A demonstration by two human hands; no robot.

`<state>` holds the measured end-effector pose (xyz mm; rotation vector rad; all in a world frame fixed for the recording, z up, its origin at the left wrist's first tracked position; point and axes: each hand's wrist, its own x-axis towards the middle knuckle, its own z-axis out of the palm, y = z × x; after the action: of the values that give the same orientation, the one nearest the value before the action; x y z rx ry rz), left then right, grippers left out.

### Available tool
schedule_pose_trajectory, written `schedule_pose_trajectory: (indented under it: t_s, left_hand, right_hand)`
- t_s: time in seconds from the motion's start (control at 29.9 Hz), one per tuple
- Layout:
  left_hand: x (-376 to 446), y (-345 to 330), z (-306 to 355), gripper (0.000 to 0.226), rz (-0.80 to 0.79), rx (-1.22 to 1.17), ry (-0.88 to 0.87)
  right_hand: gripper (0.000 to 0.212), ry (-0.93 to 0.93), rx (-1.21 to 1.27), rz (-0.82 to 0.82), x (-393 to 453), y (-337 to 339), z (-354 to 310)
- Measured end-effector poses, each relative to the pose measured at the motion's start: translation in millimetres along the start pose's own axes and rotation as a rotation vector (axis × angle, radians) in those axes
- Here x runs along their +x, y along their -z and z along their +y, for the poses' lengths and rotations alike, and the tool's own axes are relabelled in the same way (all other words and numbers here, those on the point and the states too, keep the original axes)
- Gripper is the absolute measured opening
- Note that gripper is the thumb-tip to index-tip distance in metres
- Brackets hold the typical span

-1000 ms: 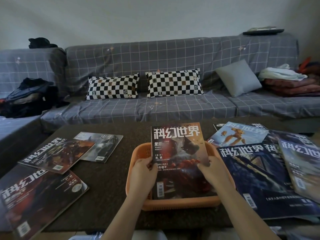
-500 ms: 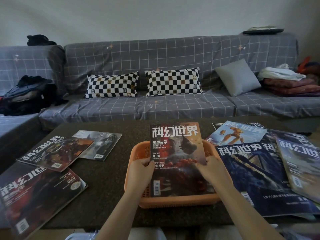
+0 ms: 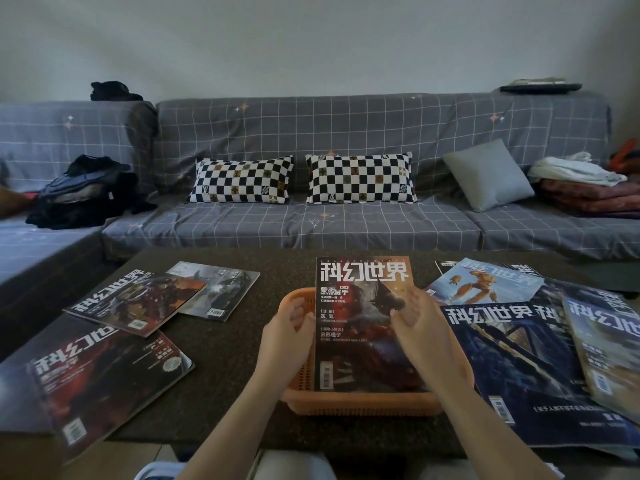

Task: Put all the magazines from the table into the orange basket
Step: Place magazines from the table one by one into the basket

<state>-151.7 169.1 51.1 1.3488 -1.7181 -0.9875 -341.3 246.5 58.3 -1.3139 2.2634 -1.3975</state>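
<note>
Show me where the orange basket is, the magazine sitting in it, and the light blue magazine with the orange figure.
orange basket (image 3: 363, 405), head view, on its near front wall.
magazine in the basket (image 3: 363, 277), head view, on the white title.
light blue magazine (image 3: 485, 282), head view, on the cover's middle.

Plain pale wall (image 3: 311, 39) fills top of frame, dim even light. Below it, long grey grid-pattern sofa (image 3: 346, 133) spans full width, L-section at left. Two b/w checkered cushions (image 3: 240, 180) at centre, plain grey cushion (image 3: 488, 174) centre-right. Dark clothes/bag pile (image 3: 86, 192) at left, folded blankets (image 3: 581, 188) far right. Dark speckled table (image 3: 225, 358) across lower half.
</note>
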Motion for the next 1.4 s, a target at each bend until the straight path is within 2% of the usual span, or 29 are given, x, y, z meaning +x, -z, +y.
schedule_pose_trajectory:
  t_s: [0.23, 0.57, 0.94, 1.17, 1.3, 1.4]
  left_hand:
    - [11, 58, -4, 0.036, 0.105, -0.013, -0.054]
    - [46, 143, -77, 0.032, 0.272, -0.033, 0.159]
    - [102, 193, -158, 0.036, 0.414, 0.152, 0.302]
    - [131, 191, -187, 0.047, 0.496, 0.202, 0.399]
    - [137, 189, -196, 0.05, 0.534, 0.164, 0.404]
    - [141, 191, -199, 0.05, 0.563, 0.088, 0.393]
  right_hand:
    - [0.046, 0.181, 0.192, -0.165, 1, -39, -66]
    - [0.034, 0.266, 0.215, -0.525, 14, -154, -133]
    - [0.033, 0.259, -0.006, -0.72, 56, -317, -156]
    - [0.055, 0.34, -0.199, -0.794, 90, -394, -157]
    - [0.063, 0.326, -0.242, -0.858, 104, -423, -154]
    - [0.067, 0.417, -0.404, -0.814, 109, -435, -153]
